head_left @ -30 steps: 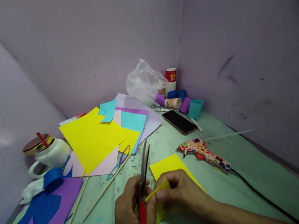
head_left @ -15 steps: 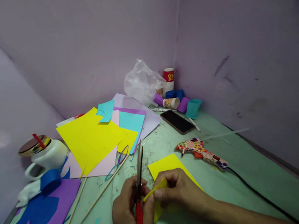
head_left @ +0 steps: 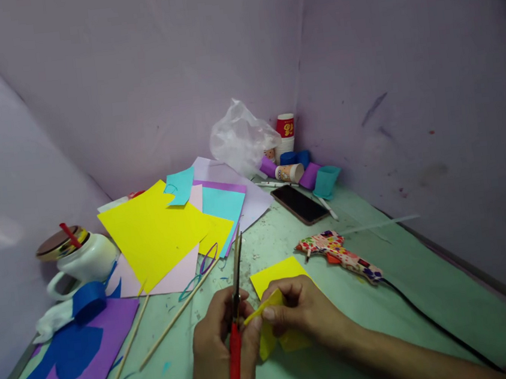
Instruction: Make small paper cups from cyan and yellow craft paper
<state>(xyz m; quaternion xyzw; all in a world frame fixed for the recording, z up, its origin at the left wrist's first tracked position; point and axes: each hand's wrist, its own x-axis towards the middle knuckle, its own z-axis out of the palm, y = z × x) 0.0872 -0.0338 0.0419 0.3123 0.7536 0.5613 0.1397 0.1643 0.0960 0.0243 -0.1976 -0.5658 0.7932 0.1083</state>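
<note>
My left hand (head_left: 216, 353) grips red-handled scissors (head_left: 235, 312) whose blades point away from me, nearly closed. My right hand (head_left: 299, 311) pinches a small yellow paper piece (head_left: 267, 326) right beside the blades. Part of this yellow paper (head_left: 279, 269) sticks out beyond my right hand's fingers over the green tabletop (head_left: 384, 314).
A pile of yellow, teal, pink and purple sheets (head_left: 162, 235) lies at the middle left. A white jug (head_left: 80, 262), blue tape roll (head_left: 88, 300), wooden sticks (head_left: 176, 315), glue gun (head_left: 339, 256) with cord, phone (head_left: 300, 204), paper cups (head_left: 287, 131) and plastic bag (head_left: 241, 139) stand around. Walls close in behind and right.
The scissor blades have closed further on the yellow piece. Both hands have drifted slightly away from me; the yellow paper has shifted with my right hand.
</note>
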